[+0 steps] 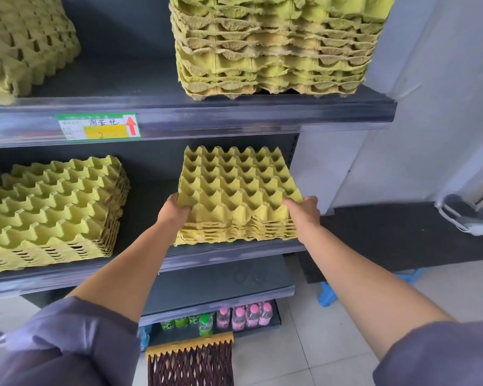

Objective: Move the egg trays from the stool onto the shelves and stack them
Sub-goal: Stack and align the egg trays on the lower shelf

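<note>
Surroundings: dark grey metal middle shelf point(151, 263) carries a second stack of yellow-green moulded pulp egg trays point(53, 213) at its left end, well apart from the held one, with bare shelf between. The upper shelf point(234, 114), with a green and yellow price label point(98, 126) on its edge, overhangs; it bears a tall worn tray stack point(273, 48) at right and another point(25, 43) at left. Bottom tier: pink-capped bottles point(248, 314) and green bottles point(204, 323). A blue plastic stool point(328, 295) stands on the floor at right.

Task item: short stack of yellow-green pulp egg trays point(239, 196), at the right end of the middle shelf, base at the front lip. Left hand point(175, 211) grips its near-left corner and right hand point(304, 210) its near-right corner, the fingers of both curled over the top tray's edge.
</note>
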`<state>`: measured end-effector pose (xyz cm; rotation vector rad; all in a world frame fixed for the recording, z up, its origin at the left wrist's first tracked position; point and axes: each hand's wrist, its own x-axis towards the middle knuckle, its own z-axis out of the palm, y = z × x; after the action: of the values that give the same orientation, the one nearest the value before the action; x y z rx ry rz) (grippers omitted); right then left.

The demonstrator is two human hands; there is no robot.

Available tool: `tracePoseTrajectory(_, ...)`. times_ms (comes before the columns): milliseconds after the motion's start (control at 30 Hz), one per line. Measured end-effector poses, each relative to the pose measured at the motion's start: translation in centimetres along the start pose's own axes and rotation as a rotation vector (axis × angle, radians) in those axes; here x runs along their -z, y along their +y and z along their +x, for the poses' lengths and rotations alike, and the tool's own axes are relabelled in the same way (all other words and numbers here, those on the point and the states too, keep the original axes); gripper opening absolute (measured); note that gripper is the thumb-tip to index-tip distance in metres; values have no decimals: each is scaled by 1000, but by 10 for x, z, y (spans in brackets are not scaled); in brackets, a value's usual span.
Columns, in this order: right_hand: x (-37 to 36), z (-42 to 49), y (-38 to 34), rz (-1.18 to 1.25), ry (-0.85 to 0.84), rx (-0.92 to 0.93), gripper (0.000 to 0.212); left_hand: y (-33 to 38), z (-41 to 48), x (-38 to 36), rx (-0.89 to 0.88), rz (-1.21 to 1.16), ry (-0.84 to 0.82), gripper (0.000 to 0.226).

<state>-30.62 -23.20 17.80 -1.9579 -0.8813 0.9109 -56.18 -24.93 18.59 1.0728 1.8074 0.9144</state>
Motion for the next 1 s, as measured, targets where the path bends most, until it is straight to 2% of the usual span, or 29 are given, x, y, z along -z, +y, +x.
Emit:
tracePoseTrajectory(300,4,14,10,193,-144,-126,62,-14,1,-2,270,-238,-76,50)
tracePoseTrajectory(400,6,17,11,257,-207,-213,57,-15,2,-4,266,-273,-64,48)
tracePoseTrajectory(467,7,20,13,291,-227,-224,46,-13,2,-5,263,-292,-51,46)
tracePoseTrajectory(533,7,25,17,329,-195,-205,40,-12,1,-4,269,-312,-47,44)
tracePoseTrajectory(667,8,29,22,371,-151,-162,45,-13,-3,-2,251,-321,-42,43)
tracePoseTrajectory(833,7,20,6,389,-158,-73,28,-10,-3,4,174,-330,30,38)
tracePoseTrajectory(1000,3,20,-9,397,-177,-56,24,-1,4,12,131,-331,94,38)
